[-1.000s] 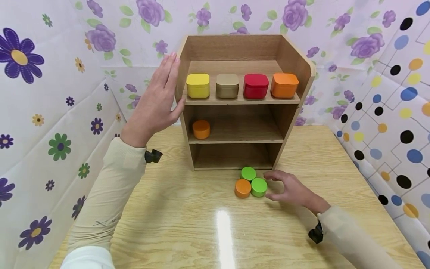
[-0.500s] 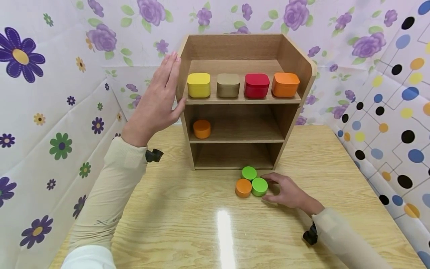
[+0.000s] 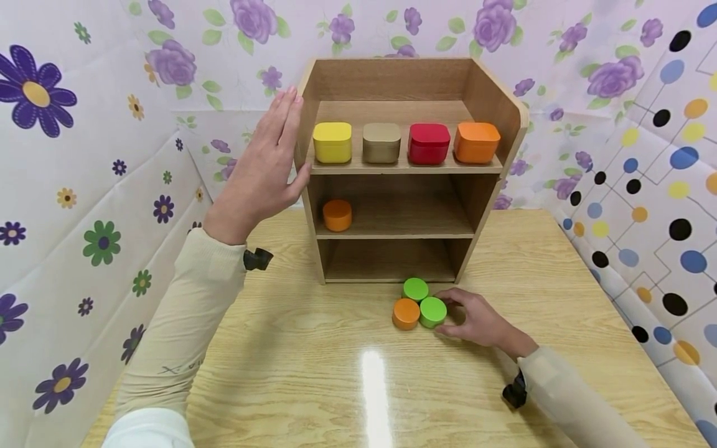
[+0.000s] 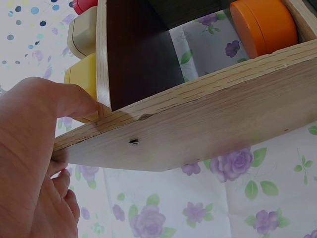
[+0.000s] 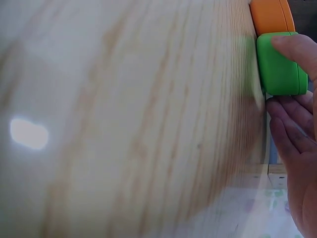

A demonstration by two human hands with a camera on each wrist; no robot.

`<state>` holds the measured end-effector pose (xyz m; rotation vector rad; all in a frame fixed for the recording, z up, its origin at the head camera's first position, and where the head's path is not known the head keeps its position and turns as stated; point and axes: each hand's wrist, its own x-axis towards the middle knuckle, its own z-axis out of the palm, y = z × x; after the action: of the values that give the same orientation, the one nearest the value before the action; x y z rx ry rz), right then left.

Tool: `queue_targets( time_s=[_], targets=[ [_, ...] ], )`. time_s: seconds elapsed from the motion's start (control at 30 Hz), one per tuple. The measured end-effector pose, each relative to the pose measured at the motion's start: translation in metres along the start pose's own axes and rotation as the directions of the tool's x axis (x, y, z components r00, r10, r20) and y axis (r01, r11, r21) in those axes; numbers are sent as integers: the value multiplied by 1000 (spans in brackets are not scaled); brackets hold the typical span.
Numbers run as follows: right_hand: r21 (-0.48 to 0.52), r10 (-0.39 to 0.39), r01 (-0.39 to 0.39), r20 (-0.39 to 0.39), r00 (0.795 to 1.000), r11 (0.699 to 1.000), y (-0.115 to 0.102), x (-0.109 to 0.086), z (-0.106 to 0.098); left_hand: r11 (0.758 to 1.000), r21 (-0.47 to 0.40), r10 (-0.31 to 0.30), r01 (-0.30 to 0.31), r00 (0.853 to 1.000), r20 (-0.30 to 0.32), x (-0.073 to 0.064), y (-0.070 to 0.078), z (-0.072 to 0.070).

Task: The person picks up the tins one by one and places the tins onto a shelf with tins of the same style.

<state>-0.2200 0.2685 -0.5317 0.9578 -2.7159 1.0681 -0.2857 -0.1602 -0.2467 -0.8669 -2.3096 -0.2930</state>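
Note:
My left hand [image 3: 257, 165] lies with straight fingers along the left side of a small wooden shelf [image 3: 398, 169]. Its thumb touches the front edge, as the left wrist view also shows. At the foot of the shelf stand three small round lidded containers on the table. My right hand [image 3: 476, 317] has its thumb and fingers around the nearer green container [image 3: 434, 311]; in the right wrist view the thumb rests on this green container [image 5: 277, 64]. Beside it are an orange container [image 3: 406, 313] and another green container [image 3: 416, 289] behind.
On the top shelf stand yellow [image 3: 333, 143], beige [image 3: 381, 143], red [image 3: 429, 144] and orange [image 3: 477, 142] lidded boxes in a row. An orange round container [image 3: 337, 215] sits at the left of the middle shelf. Patterned cloth walls surround the wooden table [image 3: 302, 373].
My right hand has moved left from beside the nearer green container, and its thumb and fingers have closed in around it. The left hand stays on the shelf's side.

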Motion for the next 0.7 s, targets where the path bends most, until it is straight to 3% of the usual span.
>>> queue_targets(
  time_s=[0.37,0.7],
  targets=[
    [25,52,-53,25,998,998,-3,0,-2,1000,1,7,-7,1000,-7,0,0,1],
    [7,21,-21,56,998,1000,-21,6,-21,1000,1,2,-2,1000,-3,0,-1,1]
  ],
)
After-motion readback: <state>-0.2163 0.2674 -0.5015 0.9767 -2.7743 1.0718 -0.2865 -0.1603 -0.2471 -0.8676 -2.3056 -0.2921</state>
